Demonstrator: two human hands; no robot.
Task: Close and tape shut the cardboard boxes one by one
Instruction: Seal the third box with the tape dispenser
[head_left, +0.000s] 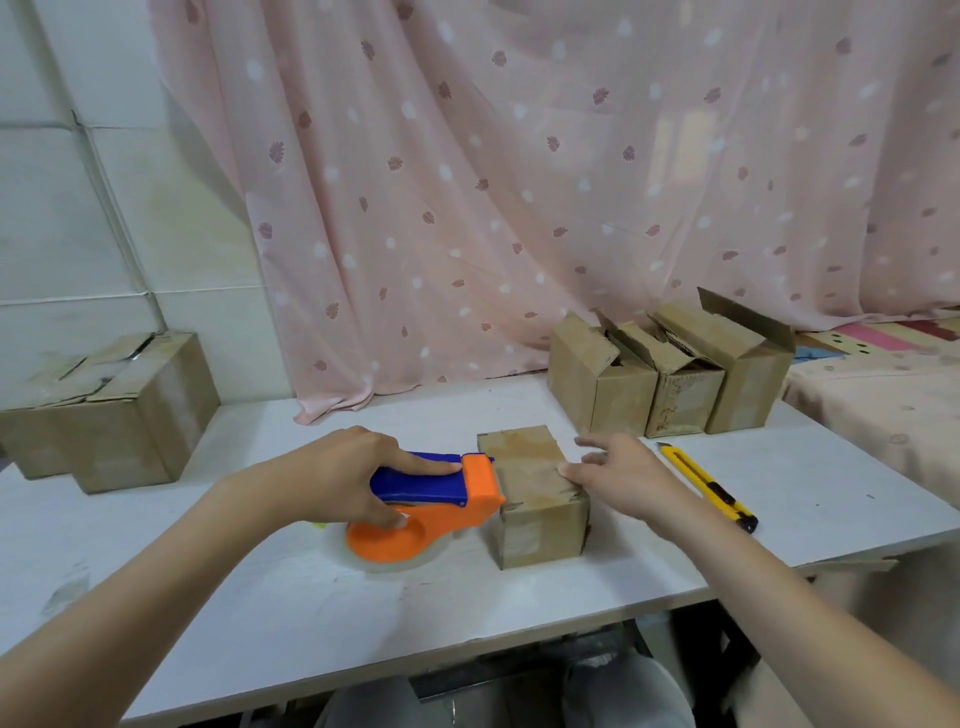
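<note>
- L hand (349, 478) gripped taper (434, 501), its nose touching box (530, 488) left top edge, mid-table (260, 597).
- R hand (621, 475) lay slack on box's right top.
- I judged: tape runs left→right across box.

The small brown cardboard box (530, 488) in the middle looks matt and rough; the orange and blue plastic tape dispenser (441, 506) looks smooth and shiny.
</note>
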